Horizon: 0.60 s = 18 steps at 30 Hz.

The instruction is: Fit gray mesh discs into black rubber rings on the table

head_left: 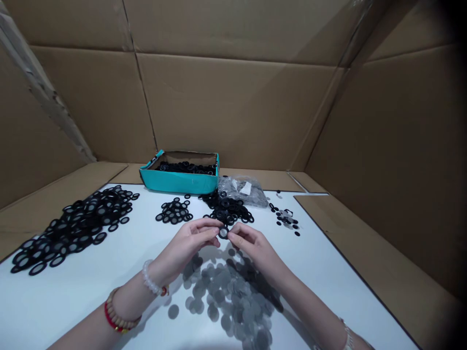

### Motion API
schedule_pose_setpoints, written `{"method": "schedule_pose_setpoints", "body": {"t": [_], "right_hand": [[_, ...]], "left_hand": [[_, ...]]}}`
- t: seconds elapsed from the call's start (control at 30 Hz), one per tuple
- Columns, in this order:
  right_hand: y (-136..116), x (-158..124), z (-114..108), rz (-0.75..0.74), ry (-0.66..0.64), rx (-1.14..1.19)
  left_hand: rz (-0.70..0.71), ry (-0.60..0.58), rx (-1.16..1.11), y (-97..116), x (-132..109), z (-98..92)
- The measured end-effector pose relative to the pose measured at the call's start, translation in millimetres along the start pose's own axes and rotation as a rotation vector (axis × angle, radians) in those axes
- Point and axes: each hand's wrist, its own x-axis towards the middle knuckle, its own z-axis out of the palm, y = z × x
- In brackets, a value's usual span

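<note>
Between my two hands is a small black ring with a grey disc in its middle [224, 233]. The thumb and fingers of my left hand [197, 235] pinch its left edge. On its right edge, my right hand [251, 243] grips it between thumb and fingers. Below the hands, many loose grey discs [222, 287] lie spread on the white tabletop [138, 272], partly under my right forearm. Just beyond the fingertips sits a pile of black rings [228, 210].
A long heap of black rings with grey centres [83, 221] covers the left side, with a smaller cluster [174, 211] nearer the middle. Behind stand a teal box [178, 181] of black rings and a clear plastic bag [244, 190]. Scraps [287, 218] lie right. Cardboard walls [233, 107] surround the table.
</note>
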Motion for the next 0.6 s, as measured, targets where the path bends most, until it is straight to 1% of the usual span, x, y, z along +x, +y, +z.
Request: {"method": "schedule_pose_setpoints", "body": {"t": [0.1, 0.23, 0.37, 0.47, 0.6], "right_hand": [[-0.1, -0.5, 2.1, -0.019, 0.008, -0.023], [-0.6, -0.9, 4.6, -0.094, 0.011, -0.107], [-2.1, -2.6, 4.9, -0.148, 0.041, -0.195], [-3.0, -3.9, 4.5, -0.168, 0.061, -0.233], [-3.4, -3.7, 4.5, -0.166, 0.044, -0.239]], "left_hand": [[0.043, 0.025, 0.058, -2.5, 1.7, 0.6], [0.119, 0.071, 0.123, -11.3, 6.4, -0.2], [0.175, 0.074, 0.186, -16.5, 9.3, -0.8], [0.179, 0.071, 0.208, -13.5, 8.1, 0.0], [0.137, 0.032, 0.220, -7.2, 3.9, 1.3]]}}
